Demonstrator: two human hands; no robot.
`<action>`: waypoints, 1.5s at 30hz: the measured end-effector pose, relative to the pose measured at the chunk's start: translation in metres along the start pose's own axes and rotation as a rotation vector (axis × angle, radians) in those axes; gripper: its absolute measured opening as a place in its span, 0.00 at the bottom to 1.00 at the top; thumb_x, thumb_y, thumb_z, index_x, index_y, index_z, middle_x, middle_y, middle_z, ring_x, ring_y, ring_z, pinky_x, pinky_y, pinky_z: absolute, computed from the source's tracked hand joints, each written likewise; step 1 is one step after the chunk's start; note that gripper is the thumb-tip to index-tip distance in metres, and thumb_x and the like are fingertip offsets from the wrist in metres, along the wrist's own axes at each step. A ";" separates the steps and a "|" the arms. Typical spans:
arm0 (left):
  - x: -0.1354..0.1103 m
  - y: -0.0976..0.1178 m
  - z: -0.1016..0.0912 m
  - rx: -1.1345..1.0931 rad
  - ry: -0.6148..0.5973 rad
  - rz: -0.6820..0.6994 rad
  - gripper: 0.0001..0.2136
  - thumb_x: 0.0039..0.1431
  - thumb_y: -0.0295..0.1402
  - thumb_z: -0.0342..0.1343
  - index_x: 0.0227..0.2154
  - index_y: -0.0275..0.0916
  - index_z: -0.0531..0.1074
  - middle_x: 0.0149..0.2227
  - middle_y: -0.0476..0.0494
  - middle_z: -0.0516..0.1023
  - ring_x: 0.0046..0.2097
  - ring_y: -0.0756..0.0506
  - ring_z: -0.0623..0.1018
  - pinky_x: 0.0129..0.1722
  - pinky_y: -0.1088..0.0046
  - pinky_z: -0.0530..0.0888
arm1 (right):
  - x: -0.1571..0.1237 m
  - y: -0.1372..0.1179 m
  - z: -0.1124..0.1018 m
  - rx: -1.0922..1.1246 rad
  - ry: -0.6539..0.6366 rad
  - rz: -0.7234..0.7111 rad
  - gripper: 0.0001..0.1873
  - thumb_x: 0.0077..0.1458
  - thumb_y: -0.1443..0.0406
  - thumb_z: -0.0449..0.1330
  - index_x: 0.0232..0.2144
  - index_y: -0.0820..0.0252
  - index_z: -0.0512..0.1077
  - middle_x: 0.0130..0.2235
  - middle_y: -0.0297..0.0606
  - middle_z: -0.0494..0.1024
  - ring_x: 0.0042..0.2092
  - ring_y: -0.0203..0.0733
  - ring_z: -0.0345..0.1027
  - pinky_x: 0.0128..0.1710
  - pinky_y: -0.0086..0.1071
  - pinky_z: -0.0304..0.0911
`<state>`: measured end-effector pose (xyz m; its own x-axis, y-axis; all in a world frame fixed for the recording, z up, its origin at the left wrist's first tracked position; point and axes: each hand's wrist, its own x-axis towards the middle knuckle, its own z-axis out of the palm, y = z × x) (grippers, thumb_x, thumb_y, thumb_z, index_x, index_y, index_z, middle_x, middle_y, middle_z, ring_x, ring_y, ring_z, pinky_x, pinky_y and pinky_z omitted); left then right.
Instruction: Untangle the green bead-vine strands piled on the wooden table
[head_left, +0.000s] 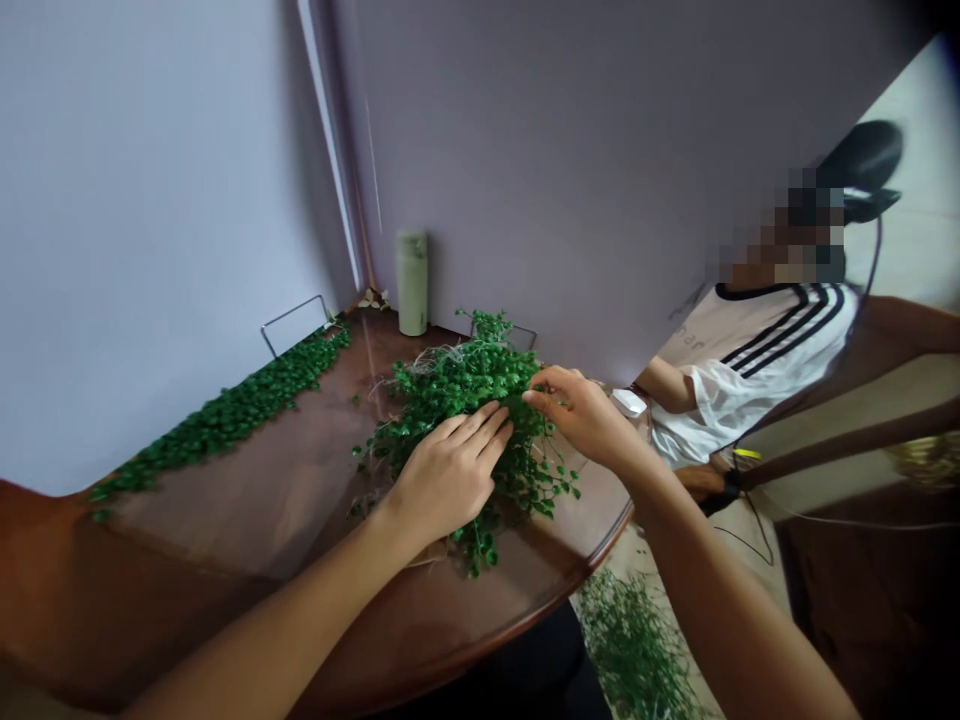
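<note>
A loose heap of green leafy sprigs (457,380), with thin pale strands among them, lies on the brown round-edged table (322,500). My left hand (450,470) rests palm down on the near side of this heap, its fingers stretched over the leaves. At the heap's right edge, my right hand (577,410) has thumb and forefinger brought together in a pinch against the foliage. Whatever lies between those fingertips is too small to make out.
A long row of similar greenery (232,415) runs along the left panel. A pale green bottle (412,283) stands by the back panel. Another person (765,340) in a white striped top sits at the right. More thin greenery (637,645) lies below the table edge.
</note>
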<state>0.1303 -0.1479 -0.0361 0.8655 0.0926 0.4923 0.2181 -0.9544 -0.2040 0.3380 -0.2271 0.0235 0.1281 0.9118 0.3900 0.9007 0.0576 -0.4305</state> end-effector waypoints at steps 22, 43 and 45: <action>-0.004 0.003 -0.007 0.026 0.250 0.040 0.21 0.67 0.26 0.49 0.61 0.32 0.67 0.60 0.42 0.76 0.65 0.43 0.70 0.64 0.63 0.64 | 0.065 -0.060 -0.076 -0.662 0.265 -0.375 0.13 0.70 0.64 0.52 0.33 0.61 0.71 0.43 0.47 0.76 0.48 0.53 0.62 0.48 0.46 0.54; -0.016 -0.039 -0.003 -0.162 0.156 -0.182 0.12 0.65 0.25 0.52 0.48 0.38 0.75 0.56 0.40 0.78 0.59 0.41 0.73 0.53 0.57 0.64 | -0.018 -0.047 -0.020 -0.124 -0.216 -0.050 0.27 0.71 0.49 0.45 0.25 0.58 0.65 0.25 0.34 0.69 0.29 0.38 0.61 0.31 0.34 0.51; -0.015 -0.034 -0.003 -0.159 0.170 -0.152 0.10 0.66 0.25 0.52 0.45 0.39 0.76 0.56 0.41 0.78 0.59 0.42 0.73 0.51 0.58 0.64 | -0.025 -0.048 -0.009 -0.058 -0.301 0.032 0.30 0.70 0.47 0.45 0.22 0.58 0.63 0.23 0.33 0.65 0.26 0.36 0.56 0.29 0.33 0.48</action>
<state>0.1091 -0.1179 -0.0340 0.7373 0.2024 0.6445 0.2549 -0.9669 0.0121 0.2955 -0.2562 0.0421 0.0356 0.9927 0.1149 0.9215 0.0118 -0.3882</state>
